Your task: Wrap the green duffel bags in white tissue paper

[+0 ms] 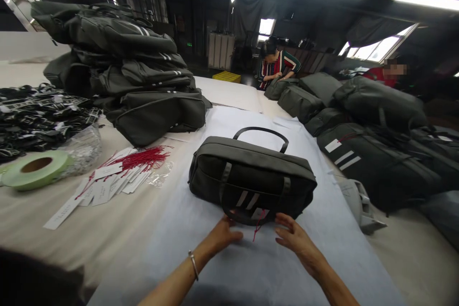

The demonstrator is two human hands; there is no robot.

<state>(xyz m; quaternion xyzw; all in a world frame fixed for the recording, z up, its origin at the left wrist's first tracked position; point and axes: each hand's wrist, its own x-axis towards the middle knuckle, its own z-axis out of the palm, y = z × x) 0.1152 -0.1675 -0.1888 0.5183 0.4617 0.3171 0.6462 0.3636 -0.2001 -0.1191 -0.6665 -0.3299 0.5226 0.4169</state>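
Note:
A dark olive duffel bag (258, 172) with two white stripes stands upright on white paper (172, 248). One of its handles (261, 128) arches up at the back, the other hangs down the front. A small white tag (258, 213) on a red string lies against the bag's lower front. My left hand (224, 234) is at the lower front edge by the hanging handle, fingers apart, thumb out. Across from it, my right hand (290, 236) has spread fingers close to the bag's lower right front. Whether the fingertips touch the bag is hard to tell.
A tall stack of dark bags (154, 71) rises at the left. Near it lie hang tags with red strings (122, 174), a green tape roll (38, 169) and a heap of straps (43, 114). More bags (380, 162) crowd the right. A person (278, 64) handles a bag at the far end.

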